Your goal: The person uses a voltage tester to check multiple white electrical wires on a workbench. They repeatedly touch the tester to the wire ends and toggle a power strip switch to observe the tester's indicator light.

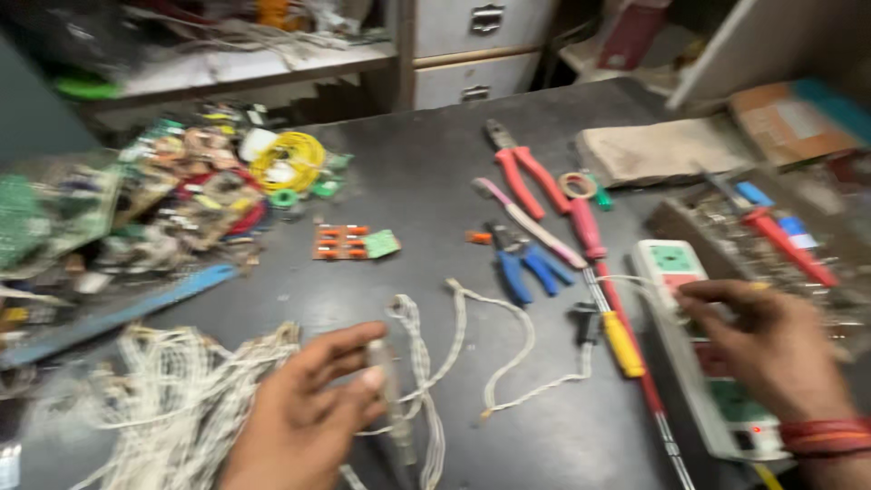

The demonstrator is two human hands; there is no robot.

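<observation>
**A:** State the open room, taking the white power strip [703,363] as the landmark.

**B:** The strip lies on the dark worktop [435,181], near its right edge. Left of the strip, past the red-and-yellow screwdriver [617,331], a bare patch of worktop holds only the looping white braided cord [472,336]. Beyond that patch, far left of the strip, sit a heap of tangled white cords [172,408] and a pile of circuit boards and wire coils [181,200]. Above the strip lie blue-handled pliers [531,268] and red-handled pliers [526,172].

**A:** Right hand?

**B:** The right hand [771,340] rests on the strip's upper half, fingers [703,295] curled down onto its casing, touching it.

**A:** Left hand?

**B:** The left hand [308,408] is well left of the strip, at the near edge. Its fingers [349,349] close around a slim pale tool [390,399], possibly a tester or soldering iron; motion blur prevents identification. The braided cord runs just beside that tool.
</observation>
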